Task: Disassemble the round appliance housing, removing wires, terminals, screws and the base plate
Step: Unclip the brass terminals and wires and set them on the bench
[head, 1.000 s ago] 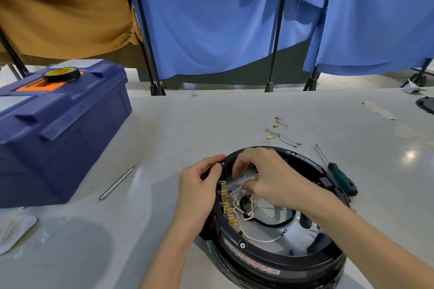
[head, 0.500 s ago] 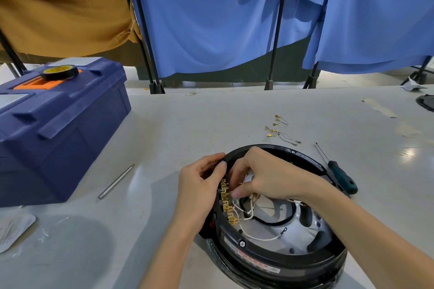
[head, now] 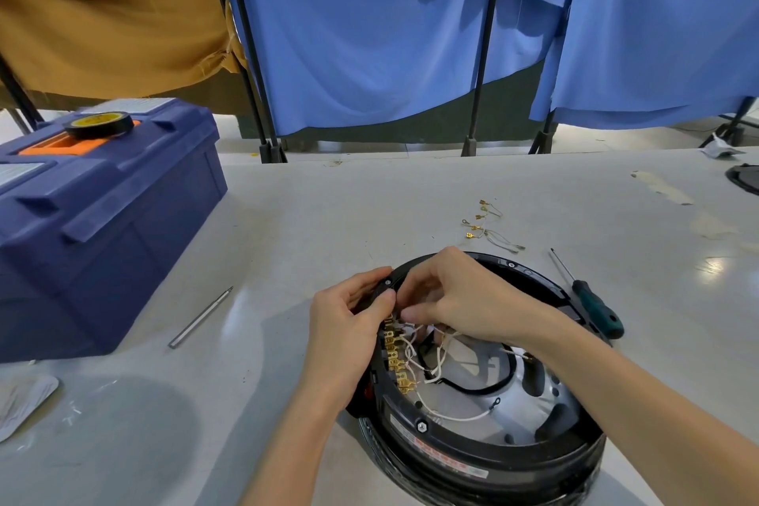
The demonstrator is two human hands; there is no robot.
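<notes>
A round black housing [head: 484, 460] lies open side up near the table's front edge, with a silver metal plate [head: 530, 403] inside. A row of gold terminals [head: 397, 362] with white wires [head: 431, 366] runs along its left inner rim. My left hand [head: 349, 329] grips the housing's left rim, thumb on the rim's top. My right hand [head: 460, 300] reaches in from the right and pinches at the topmost terminal or its wire; its fingertips hide the exact spot.
Several loose gold terminals with wires [head: 484, 226] lie beyond the housing. A green-handled screwdriver [head: 595, 304] rests at its right. A thin metal rod [head: 201, 318] lies to the left, near a blue toolbox [head: 94, 226] with a tape roll [head: 100, 124] on top.
My right hand has slid toward the upper left of the rim, from the wire bundle to the top of the terminal row. My left hand has kept its hold.
</notes>
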